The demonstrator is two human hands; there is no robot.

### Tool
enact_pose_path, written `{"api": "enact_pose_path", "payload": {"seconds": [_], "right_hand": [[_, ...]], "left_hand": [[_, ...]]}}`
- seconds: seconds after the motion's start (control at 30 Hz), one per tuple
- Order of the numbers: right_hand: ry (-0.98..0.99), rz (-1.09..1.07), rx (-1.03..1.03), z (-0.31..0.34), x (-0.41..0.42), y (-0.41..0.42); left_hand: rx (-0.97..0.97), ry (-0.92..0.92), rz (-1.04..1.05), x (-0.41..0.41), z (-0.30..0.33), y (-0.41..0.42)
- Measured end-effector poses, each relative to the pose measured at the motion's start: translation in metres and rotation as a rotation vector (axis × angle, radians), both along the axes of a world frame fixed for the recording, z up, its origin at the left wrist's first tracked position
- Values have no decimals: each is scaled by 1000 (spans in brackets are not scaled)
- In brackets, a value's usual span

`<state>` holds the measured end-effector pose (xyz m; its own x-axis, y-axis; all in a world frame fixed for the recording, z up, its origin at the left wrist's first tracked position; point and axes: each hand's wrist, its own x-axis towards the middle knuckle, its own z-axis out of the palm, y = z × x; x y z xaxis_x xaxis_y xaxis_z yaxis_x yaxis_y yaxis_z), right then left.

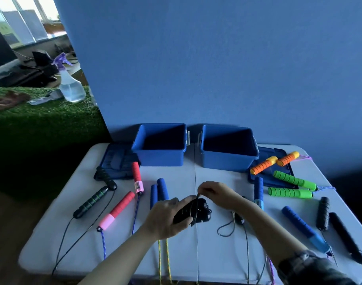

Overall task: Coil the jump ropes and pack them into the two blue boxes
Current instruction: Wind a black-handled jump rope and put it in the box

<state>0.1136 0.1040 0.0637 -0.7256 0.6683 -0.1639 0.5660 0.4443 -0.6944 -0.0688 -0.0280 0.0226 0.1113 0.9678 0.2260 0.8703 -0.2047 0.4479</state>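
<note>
My left hand (165, 218) grips a pair of black jump-rope handles (193, 211) over the middle of the table. My right hand (217, 194) pinches the thin black cord (197, 197) just above those handles. A loose loop of that cord (225, 229) lies on the table to the right. Two open blue boxes stand at the back, the left box (159, 159) and the right box (227, 161); I see nothing inside them. Other ropes lie around: red-pink handles (122, 208), blue handles (159, 192), green handles (290, 192), orange handles (274, 163).
The white folding table (196, 256) has rope cords hanging over its front edge. Blue lids lie beside each box, the left lid (116, 163) and the right lid (282, 179). More black handles (95, 200) lie at the left, and black and blue ones (324, 212) at the right. A spray bottle (70, 85) stands on green turf.
</note>
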Motion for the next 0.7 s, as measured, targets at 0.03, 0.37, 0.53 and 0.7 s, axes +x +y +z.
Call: {"api": "enact_pose_path", "payload": {"seconds": [0.03, 0.37, 0.53, 0.7], "right_hand": [[60, -31, -25, -1, 1, 0], [133, -252, -430, -30, -5, -19], [18, -293, -355, -30, -14, -50], [-231, -196, -9, -28, -13, -69]], "left_hand": [[1, -24, 9, 1, 1, -2], [-39, -320, 367, 21, 13, 5], [-8, -315, 531, 11, 10, 23], [-31, -289, 665, -3, 3, 29]]}}
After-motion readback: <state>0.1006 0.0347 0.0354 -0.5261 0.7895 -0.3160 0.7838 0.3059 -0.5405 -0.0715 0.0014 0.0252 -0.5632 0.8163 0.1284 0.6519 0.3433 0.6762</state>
